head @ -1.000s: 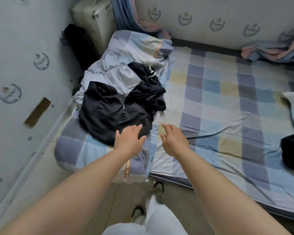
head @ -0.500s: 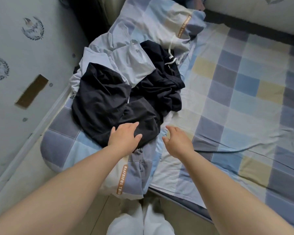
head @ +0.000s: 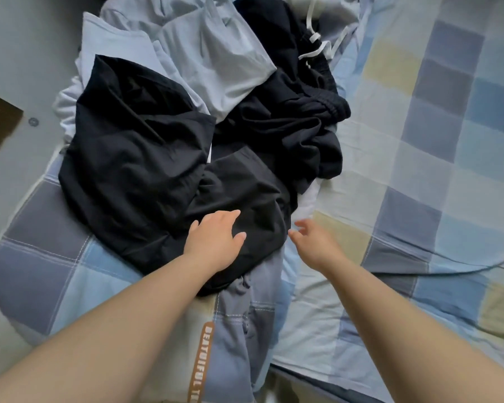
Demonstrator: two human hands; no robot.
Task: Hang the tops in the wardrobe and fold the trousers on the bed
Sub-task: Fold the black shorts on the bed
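A heap of clothes lies on a folded checked quilt (head: 38,274) at the left end of the bed. A black top (head: 134,158) covers the near left of the heap. Black trousers (head: 291,123) with a white drawstring (head: 314,45) lie crumpled to its right. A pale grey-blue top (head: 213,56) lies at the back, partly under both. My left hand (head: 216,239) hovers over or rests on the near edge of the black cloth, fingers straight. My right hand (head: 314,242) reaches just right of that edge, fingers loosely spread, holding nothing.
The checked bed sheet (head: 437,158) stretches out to the right of the heap. A pale wall (head: 21,62) with a brown patch stands close on the left. The bed's near edge runs along the bottom right.
The view has closed in on the heap. Both hands have moved forward to the near edge of the black cloth; the left now lies over it.
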